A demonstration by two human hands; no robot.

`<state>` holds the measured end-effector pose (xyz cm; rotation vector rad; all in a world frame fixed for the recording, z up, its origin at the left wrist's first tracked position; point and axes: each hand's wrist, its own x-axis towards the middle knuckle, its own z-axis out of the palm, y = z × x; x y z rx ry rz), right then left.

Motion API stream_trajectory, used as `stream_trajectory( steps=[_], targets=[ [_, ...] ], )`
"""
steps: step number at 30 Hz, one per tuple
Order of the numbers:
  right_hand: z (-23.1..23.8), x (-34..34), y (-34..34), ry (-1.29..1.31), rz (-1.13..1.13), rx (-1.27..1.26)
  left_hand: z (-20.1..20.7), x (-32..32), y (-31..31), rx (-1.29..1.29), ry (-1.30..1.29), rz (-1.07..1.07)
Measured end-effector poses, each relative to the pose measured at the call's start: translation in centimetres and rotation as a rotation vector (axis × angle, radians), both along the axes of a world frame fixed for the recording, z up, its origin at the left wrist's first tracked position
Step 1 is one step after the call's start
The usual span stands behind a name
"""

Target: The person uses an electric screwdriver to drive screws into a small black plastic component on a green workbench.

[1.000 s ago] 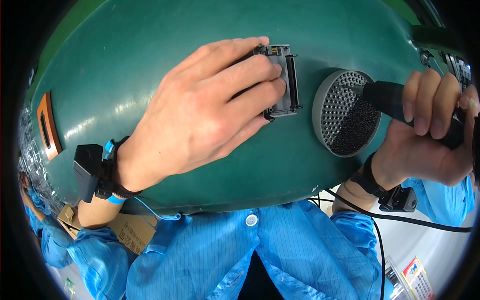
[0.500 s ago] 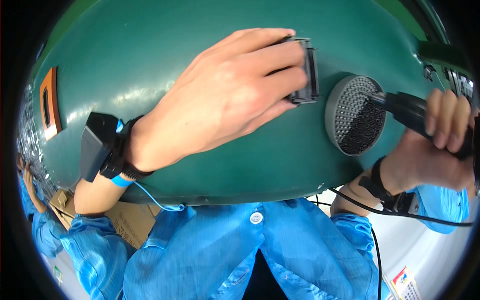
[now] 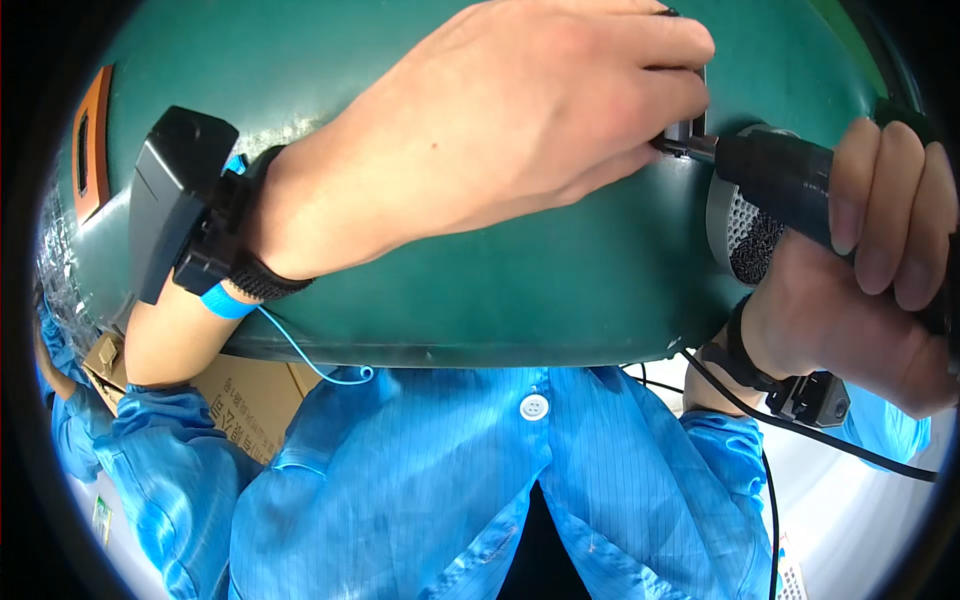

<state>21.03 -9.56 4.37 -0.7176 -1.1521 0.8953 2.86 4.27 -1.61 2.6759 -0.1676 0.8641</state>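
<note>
My left hand (image 3: 540,110) is closed around a small black plastic frame (image 3: 682,136) on the green mat. Its fingers cover most of the frame; a lower corner and part of the right edge show. A black electric screwdriver (image 3: 778,178) is gripped in my right hand (image 3: 870,270), fingers wrapped round its body. The metal bit points left and meets the frame's lower right corner, or nearly so. Partly behind the screwdriver and right hand stands a round grey dish (image 3: 717,225) with a dimpled plate and many tiny black screws (image 3: 755,252).
The green mat (image 3: 480,290) covers the table. An orange piece with a dark slot (image 3: 90,145) lies at the far left. A black cable (image 3: 840,440) runs below my right wrist. A cardboard box (image 3: 250,395) sits below the table edge, and another person's blue sleeve (image 3: 75,430) shows at left.
The screwdriver bit has moved from over the screw dish to the frame's corner. My left hand and the frame appear further right and higher in the view, which has itself shifted somewhat.
</note>
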Motion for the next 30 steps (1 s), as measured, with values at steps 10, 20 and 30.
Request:
stream_trajectory(
  steps=[10,20,30],
  targets=[
    [-0.3,-0.2,-0.1,-0.001,0.012,-0.021,-1.0,0.3,0.5,0.133,-0.011,-0.015],
    [-0.5,-0.4,-0.2,-0.007,0.029,-0.032,1.2,-0.3,-0.1,-0.022,0.054,-0.005],
    [-0.1,-1.0,0.2,0.005,0.072,-0.024,2.8,-1.2,-0.8,0.261,0.226,0.109]
  ],
)
